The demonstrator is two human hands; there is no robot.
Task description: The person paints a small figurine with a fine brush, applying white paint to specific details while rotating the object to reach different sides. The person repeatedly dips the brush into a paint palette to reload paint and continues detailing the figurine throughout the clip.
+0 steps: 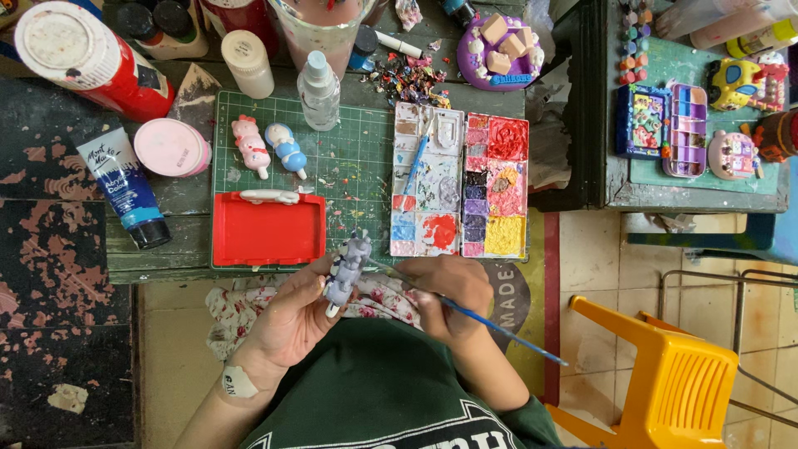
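Bench [158, 249] is sitting ahead of the person, worn dark wood, carrying a green cutting mat [349, 158]. On the mat's near left a red tray [268, 231] is lying flat, a white piece resting on its far rim. Just right of it, a paint palette [460, 187] is lying open, with a spare blue brush across its left half.

Left hand [287, 320] is clenching around a grey figurine [347, 268], gripping the lower end. The figurine is held over the lap, just off the bench's near edge. Its long axis is running roughly upright in view, top tilted slightly right, toward the palette.

Right hand [453, 291] is pinching a blue-handled paintbrush [474, 316]. Handle is trailing out down-right; the tip end is pointing up-left at the figurine, seemingly touching or just short of its right flank, can't tell which.

Key relation: figurine is lying directly left of the right hand, close. Palette is sitting straight ahead of the right hand, the nearer hand to it.

Two small painted figurines [270, 146], pink and blue, are lying side by side further back on the mat.
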